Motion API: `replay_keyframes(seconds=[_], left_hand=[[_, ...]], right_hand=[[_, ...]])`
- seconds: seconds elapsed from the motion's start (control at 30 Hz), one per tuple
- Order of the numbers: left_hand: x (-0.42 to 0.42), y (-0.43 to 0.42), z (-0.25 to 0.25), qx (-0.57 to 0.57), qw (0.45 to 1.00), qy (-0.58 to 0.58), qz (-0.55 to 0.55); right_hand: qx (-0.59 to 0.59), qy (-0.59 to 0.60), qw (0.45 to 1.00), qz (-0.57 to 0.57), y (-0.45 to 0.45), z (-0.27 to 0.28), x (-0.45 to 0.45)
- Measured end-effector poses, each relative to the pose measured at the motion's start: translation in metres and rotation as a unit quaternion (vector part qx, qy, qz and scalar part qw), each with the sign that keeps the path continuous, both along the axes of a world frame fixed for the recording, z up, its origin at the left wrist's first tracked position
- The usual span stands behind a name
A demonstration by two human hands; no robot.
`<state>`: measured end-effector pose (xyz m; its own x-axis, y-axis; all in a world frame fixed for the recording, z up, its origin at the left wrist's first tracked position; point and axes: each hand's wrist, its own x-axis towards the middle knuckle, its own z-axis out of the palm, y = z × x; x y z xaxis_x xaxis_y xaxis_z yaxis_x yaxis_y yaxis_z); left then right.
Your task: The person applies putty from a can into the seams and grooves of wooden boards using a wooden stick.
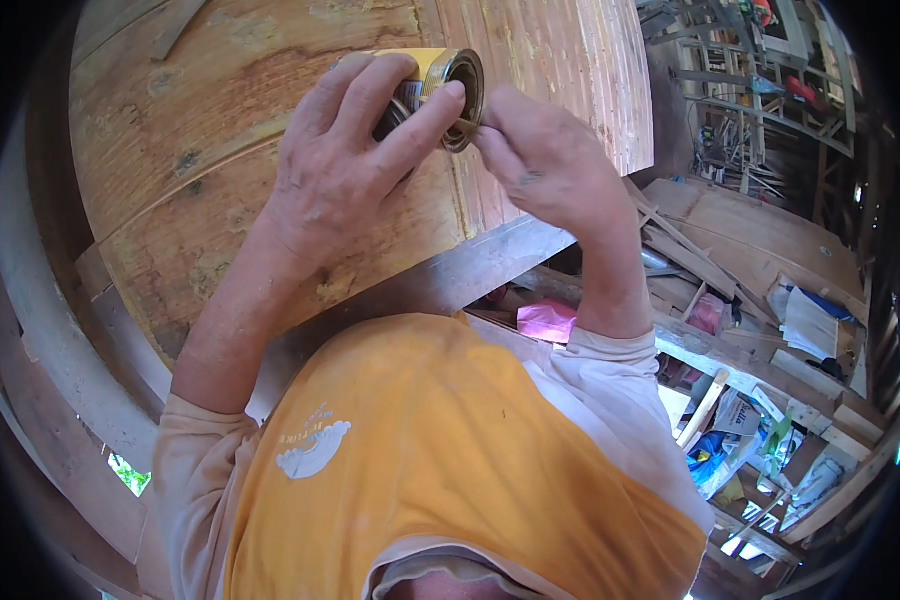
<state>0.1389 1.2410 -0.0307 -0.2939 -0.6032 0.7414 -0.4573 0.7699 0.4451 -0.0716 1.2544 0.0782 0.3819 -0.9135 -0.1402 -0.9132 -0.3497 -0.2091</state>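
Observation:
A small metal can (432, 68) with a yellow label lies tilted on its side over the wooden workbench, its open mouth facing right. My left hand (345, 135) is wrapped round the can, with the index finger reaching along to its rim. At the can's mouth, my right hand (545, 150) pinches a thin stick (467, 127) whose far end goes inside the can. The stick's kind cannot be made out. What the can contains is mostly hidden from view.
Under the can is a worn wooden bench top (220, 200) with a pale ribbed board (560, 60) on its right. A pink item (547, 322) lies below the bench edge. Scrap wood, papers and a box (738, 415) clutter the right side.

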Motion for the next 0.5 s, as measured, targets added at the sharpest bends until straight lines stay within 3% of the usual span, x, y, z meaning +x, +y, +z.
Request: replay_keyframes(seconds=[0.1,0.2,0.3,0.5], left_hand=[[0.004,-0.004,0.0,0.049,0.997,0.051,-0.003],[0.009,-0.012,-0.004,0.064,0.994,0.088,0.009],[0.012,-0.018,-0.01,0.087,0.99,0.113,0.02],[0.019,-0.019,-0.006,0.099,0.982,0.154,0.044]], right_hand=[[0.116,-0.097,0.983,-0.101,-0.001,0.015,-0.027],[0.175,-0.27,0.92,-0.224,0.012,0.008,-0.065],[0.142,-0.385,0.86,-0.305,0.017,-0.018,-0.063],[-0.054,-0.166,0.93,-0.323,0.002,-0.098,-0.047]])
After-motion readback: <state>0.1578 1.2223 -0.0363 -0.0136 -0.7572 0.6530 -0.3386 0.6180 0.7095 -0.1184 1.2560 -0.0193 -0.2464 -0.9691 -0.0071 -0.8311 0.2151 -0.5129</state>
